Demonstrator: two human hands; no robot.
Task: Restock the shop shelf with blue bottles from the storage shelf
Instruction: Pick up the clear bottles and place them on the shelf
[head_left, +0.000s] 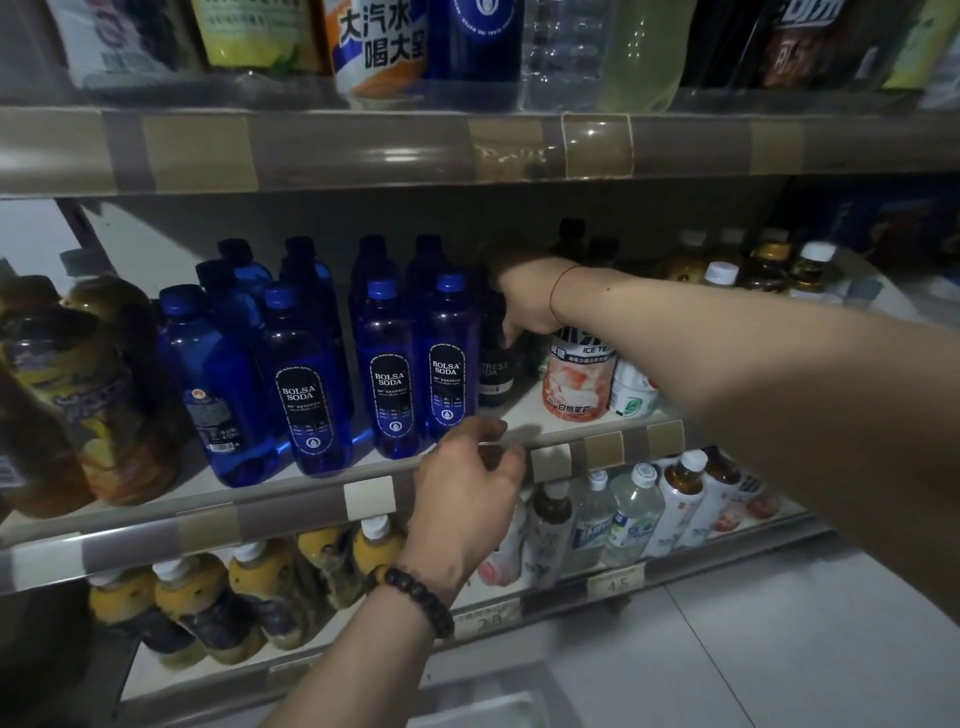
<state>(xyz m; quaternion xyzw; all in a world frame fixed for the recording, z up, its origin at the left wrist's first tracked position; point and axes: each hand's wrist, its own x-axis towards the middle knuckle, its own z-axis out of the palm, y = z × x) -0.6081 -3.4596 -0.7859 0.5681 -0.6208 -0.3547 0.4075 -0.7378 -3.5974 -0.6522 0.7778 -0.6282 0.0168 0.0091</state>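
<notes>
On my feed the right hand (524, 299) reaches deep into the middle shelf (260, 512). Its grip is closed over the top of a dark bottle (496, 366), with the thumb down on the bottle's shoulder and the other fingers hidden behind it. The dark bottle stands upright, just beside the rightmost of the blue bottles (395, 374) and left of an ice tea bottle (579, 376).

The blue bottles stand upright in rows on the same shelf. The front ones show BOLSA SODA labels, and one at the left has its back label turned out.

The left hand (467, 499) hovers at the front lip of the shelf, below the front right blue bottle. Its grip is loose and holds nothing, fingers gently curled, and I cannot tell whether the fingertips touch the lip.

A bead bracelet (410, 597) sits on the left wrist and a thin red thread (563, 283) on the right. Yellow-brown bottles (104, 395) crowd the left end of the shelf. White-capped bottles (634, 509) fill the shelf below.
</notes>
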